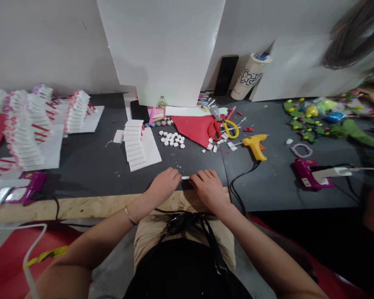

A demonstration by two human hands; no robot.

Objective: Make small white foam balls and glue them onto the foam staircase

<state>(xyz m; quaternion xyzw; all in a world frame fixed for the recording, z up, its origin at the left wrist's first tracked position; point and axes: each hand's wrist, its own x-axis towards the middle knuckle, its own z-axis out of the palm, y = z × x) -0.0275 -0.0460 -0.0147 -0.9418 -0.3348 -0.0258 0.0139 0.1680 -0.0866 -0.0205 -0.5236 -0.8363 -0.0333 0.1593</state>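
Observation:
Near the table's front edge my left hand (166,184) and my right hand (209,187) face each other, fingers closed on a thin white strip (185,177). Only the strip's middle shows between the fingertips; its ends are hidden. Small white round pieces (172,139) lie in a cluster just beyond my hands. To their left, a folded, stepped white piece (135,143) rests on a flat white board (152,151). Red-and-yellow-handled scissors (223,128) lie on a red sheet (191,128), with white scraps around them.
A yellow glue gun (254,145) with a black cord lies at right. Purple power strips (310,176) sit on both sides. Several finished-looking white stepped models (25,133) stand at left. A patterned tumbler (249,79) and a phone (226,76) stand at the back.

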